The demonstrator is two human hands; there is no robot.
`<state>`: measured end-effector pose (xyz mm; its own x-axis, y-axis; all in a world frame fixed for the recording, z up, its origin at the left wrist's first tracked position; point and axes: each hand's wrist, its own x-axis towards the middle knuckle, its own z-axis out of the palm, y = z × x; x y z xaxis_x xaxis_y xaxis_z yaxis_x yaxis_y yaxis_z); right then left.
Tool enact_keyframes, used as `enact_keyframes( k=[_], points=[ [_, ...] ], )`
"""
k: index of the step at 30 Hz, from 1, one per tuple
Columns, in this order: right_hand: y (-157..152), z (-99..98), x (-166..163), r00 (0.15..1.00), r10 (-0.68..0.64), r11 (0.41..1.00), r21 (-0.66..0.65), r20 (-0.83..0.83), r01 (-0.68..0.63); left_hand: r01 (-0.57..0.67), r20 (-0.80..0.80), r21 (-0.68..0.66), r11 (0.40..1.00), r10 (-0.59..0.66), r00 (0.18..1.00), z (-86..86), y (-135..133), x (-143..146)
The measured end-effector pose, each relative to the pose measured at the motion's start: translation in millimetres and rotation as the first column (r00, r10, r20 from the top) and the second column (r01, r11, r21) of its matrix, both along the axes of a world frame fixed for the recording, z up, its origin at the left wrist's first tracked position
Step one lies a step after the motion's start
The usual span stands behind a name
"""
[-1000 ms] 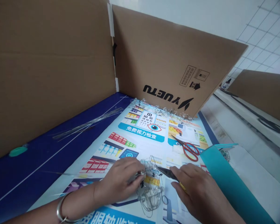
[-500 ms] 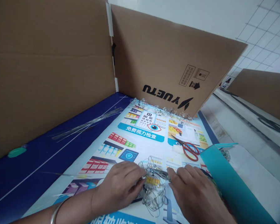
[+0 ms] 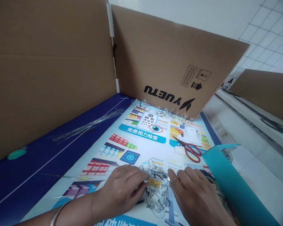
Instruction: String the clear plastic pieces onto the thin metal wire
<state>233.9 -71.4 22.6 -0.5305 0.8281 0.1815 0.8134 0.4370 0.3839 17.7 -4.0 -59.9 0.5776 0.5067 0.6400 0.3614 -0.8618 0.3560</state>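
Observation:
A tangle of thin silvery wire with small clear pieces [image 3: 155,199] lies between my hands above the printed sheet [image 3: 176,175]. My left hand [image 3: 122,186] is closed, its thumb and fingertips pinching the wire at the tangle's left side. On the right, my right hand [image 3: 193,191] is wrapped round a pair of pliers [image 3: 162,175]. Their metal jaws point left into the upper part of the tangle, and the handles are mostly hidden under my palm. Whether the jaws grip a wire is too fine to tell.
Red-handled scissors [image 3: 192,152] lie beyond my right hand. A bundle of straight wires [image 3: 89,125] and a green lump [image 3: 17,153] rest at left. Small wire pieces [image 3: 165,111] line the foot of the cardboard panel [image 3: 179,47]. A teal folded board [image 3: 235,179] stands at right.
The pliers have turned slightly within the tangle, and less of their metal shows. My left hand has shifted a little and keeps its pinch; the surrounding things have stayed put.

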Motion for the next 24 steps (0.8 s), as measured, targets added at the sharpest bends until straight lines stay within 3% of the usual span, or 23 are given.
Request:
enact_keyframes(
  k=[9,18,24],
  points=[
    [1.7,-7.3,4.1,0.999,0.046,0.999,0.011,0.024,-0.047,0.009,-0.051,-0.032,0.999,-0.01,0.999,-1.1,-0.1,-1.0],
    [5.1,-8.1,4.3,0.999,0.04,0.999,0.0,0.03,-0.04,0.111,-0.194,-0.137,0.984,-0.137,0.971,25.4,4.0,-10.3],
    [4.1,-10.0,4.2,0.998,0.064,0.998,0.002,0.02,-0.064,0.1,-0.069,-0.191,0.977,-0.115,0.991,36.8,6.3,-14.8]
  ],
)
